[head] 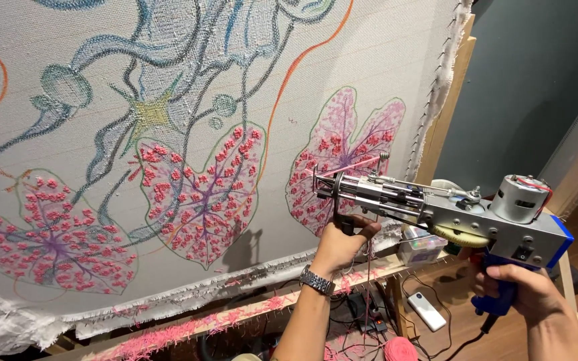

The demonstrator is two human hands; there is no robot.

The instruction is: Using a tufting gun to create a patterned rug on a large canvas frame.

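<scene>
Your right hand (526,291) sits lowest and closest to the lens, fingers wrapped fully around the blue rear handle (496,301) of the tufting gun (436,207). Your left hand (342,241) closes around the black front handle (346,224) beneath the gun's nose; a metal wristwatch (317,281) sits on that wrist. Both grips are tight on the tool, with no gap visible between fingers and handles.

You hold the gun roughly level at the right side of the frame, with its needle end (319,182) pointed left and touching the stretched backing cloth (369,60). The contact point lies on the rightmost pink leaf motif (342,144). A strand of pink yarn (356,165) runs along the top of the nose. The cylindrical silver motor (520,197) stands upright on the grey body, above the blue rear plate (560,244), and a cream gear wheel (459,235) shows under the body.

Two more pink leaf motifs (202,194) lie further left on the cloth, below blue-grey swirling outlines (108,50) and orange lines. A wooden frame (453,100) carries the cloth, which is hooked along the right edge.

Below the frame, pink yarn scraps (168,337) lie along the lower rail. On the floor lie a white rectangular device (426,311), a ball of pink yarn (401,349) and dark cables.
</scene>
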